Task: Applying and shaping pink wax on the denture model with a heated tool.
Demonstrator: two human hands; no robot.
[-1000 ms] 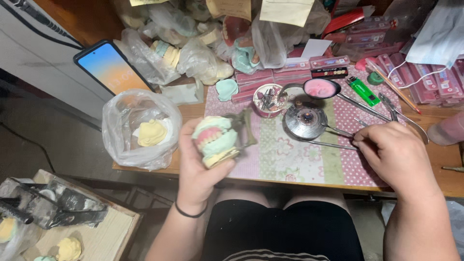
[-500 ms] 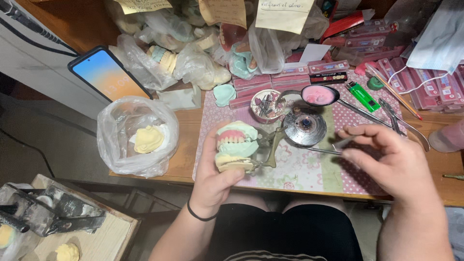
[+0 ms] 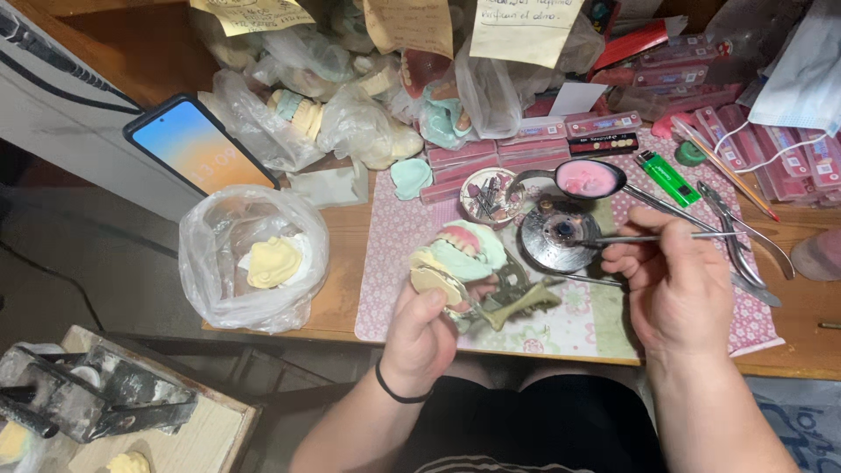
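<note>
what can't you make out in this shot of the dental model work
- Head view: the underside of the dental model, covered by the left hand.
- Head view: the tip of the thin metal tool held by the right hand merges with the round metal burner; contact unclear.
- Head view: the casts inside the crumpled plastic bags, blurred by the film.
- Head view: the face mask, cut off by the right edge.

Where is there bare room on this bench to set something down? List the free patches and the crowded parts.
Free: bare wood between the clear bag and the patterned mat; mat surface between the left hand and right hand. Crowded: the back edge, piled with bagged casts and red boxes, and the burner area.
</note>
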